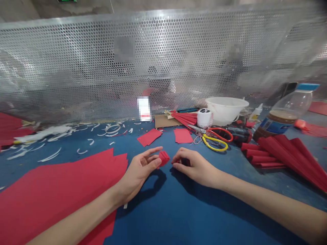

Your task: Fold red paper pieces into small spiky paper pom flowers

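Note:
My left hand [139,173] pinches a small pleated piece of red paper [164,158] between thumb and fingers, held above the blue table. Just to its right, my right hand [192,165] is closed, thumb against fingertips. A bit of red shows at those fingertips, too small to name. Under my left forearm lies a stack of large red paper sheets [63,183]. Beyond my hands rest two smaller piles, one of red paper rectangles [150,137] and one of red paper pieces [183,135].
Scissors [217,142] with one red and one yellow handle lie behind my right hand. Past them stand a spool [204,118], a white bucket [226,109] and a bottle [283,112]. Folded red paper [293,156] lies right. White paper scraps [53,154] litter the left; a perforated metal panel [97,68] rises behind.

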A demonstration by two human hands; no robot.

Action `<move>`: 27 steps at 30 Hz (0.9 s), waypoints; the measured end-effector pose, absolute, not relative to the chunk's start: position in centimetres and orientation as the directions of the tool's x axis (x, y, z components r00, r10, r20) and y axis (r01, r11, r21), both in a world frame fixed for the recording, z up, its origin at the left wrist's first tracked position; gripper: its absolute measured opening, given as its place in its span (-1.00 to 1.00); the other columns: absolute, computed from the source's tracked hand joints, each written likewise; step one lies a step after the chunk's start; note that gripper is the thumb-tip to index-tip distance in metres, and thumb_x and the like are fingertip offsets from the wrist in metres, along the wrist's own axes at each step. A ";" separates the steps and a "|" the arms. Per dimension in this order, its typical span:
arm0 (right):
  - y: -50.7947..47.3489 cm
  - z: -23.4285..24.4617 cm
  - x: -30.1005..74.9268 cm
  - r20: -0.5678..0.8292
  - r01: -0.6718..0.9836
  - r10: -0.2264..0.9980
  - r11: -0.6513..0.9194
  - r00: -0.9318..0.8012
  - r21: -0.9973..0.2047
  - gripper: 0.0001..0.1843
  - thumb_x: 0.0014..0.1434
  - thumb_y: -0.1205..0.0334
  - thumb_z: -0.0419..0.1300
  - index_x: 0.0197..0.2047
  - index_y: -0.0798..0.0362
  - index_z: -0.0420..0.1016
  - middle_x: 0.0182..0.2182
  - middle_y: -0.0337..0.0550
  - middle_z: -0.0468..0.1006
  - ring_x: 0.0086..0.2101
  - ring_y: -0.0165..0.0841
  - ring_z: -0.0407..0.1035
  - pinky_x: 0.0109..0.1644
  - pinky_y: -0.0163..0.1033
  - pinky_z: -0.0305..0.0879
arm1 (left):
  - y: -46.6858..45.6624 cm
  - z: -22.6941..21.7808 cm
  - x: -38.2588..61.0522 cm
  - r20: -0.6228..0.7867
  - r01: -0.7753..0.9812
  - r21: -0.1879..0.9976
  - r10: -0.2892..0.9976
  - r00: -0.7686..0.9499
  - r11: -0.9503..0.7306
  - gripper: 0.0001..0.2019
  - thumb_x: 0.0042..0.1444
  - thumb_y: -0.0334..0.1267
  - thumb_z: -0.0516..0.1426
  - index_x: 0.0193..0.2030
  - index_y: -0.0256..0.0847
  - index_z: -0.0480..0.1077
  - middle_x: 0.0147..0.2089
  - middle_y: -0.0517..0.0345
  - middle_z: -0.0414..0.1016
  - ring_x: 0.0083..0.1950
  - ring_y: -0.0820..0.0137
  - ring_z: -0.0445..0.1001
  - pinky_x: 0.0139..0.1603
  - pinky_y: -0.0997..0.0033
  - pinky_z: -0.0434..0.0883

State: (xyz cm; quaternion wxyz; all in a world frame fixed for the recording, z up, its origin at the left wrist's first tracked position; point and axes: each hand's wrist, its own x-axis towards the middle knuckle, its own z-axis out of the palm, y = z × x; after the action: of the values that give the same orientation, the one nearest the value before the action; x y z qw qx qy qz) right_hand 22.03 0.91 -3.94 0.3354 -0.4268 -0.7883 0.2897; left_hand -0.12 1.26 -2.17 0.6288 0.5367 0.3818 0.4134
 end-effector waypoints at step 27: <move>1.5 -3.6 21.7 0.193 0.082 0.969 0.207 -0.154 -0.975 -0.65 0.25 0.10 0.17 0.05 0.09 0.40 -0.44 -0.26 0.46 -0.43 -0.41 0.40 -0.34 -0.30 0.34 | 1.8 -3.2 -0.8 -0.030 -0.183 0.971 0.843 0.537 0.151 -0.75 0.28 -0.17 0.13 -0.11 -0.25 0.59 -0.10 -0.02 0.61 -0.09 0.36 0.51 0.05 0.37 0.41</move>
State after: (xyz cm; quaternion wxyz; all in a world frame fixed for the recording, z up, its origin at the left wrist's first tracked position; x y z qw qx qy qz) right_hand 21.70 1.47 -3.62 0.4850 -0.4331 -0.6070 0.4570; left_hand -0.83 1.82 -3.20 0.6934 0.5362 0.3078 0.3701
